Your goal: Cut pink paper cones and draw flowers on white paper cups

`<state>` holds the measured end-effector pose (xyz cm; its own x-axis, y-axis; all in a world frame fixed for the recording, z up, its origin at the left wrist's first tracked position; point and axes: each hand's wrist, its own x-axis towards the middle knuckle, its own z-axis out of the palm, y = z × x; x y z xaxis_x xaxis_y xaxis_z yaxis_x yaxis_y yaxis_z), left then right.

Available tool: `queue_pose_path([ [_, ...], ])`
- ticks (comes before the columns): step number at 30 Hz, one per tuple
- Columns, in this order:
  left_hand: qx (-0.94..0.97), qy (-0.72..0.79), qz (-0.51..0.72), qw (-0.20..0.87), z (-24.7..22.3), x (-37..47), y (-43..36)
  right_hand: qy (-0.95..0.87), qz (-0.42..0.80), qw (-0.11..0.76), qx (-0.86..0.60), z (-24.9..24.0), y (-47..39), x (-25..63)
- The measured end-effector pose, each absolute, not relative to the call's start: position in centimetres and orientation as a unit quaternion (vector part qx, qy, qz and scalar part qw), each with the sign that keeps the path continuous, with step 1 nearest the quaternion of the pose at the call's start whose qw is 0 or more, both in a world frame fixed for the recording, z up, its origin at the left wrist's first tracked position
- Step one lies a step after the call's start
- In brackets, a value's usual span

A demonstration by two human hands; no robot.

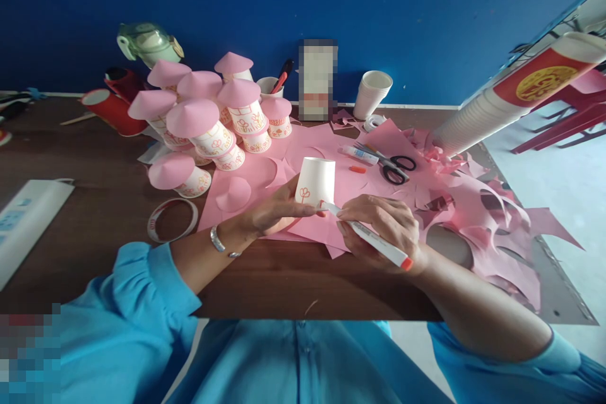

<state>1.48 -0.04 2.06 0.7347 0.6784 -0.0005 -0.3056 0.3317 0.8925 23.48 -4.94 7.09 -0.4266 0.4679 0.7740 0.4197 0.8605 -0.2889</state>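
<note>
A white paper cup is upside down in my left hand, whose fingers are closed round its lower left side. An orange flower drawing shows on the cup. My right hand grips a white marker with an orange end, its tip touching the cup's lower part beside the flower. The orange marker cap lies on pink paper behind my hands. To the left stand several decorated cups with pink paper cones on top.
Scissors and a glue stick lie on the pink paper. A tape roll is at left. Cut pink scraps and a long leaning cup stack are at right. More white cups stand near the blue wall.
</note>
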Motion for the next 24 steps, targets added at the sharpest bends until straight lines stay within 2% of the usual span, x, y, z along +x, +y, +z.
queue_pose_path([
  [24,0.518,0.201,0.291,0.779,1.05,0.91,0.39,-0.833,0.017,0.473,-0.286,6.99,-5.01,23.44],
])
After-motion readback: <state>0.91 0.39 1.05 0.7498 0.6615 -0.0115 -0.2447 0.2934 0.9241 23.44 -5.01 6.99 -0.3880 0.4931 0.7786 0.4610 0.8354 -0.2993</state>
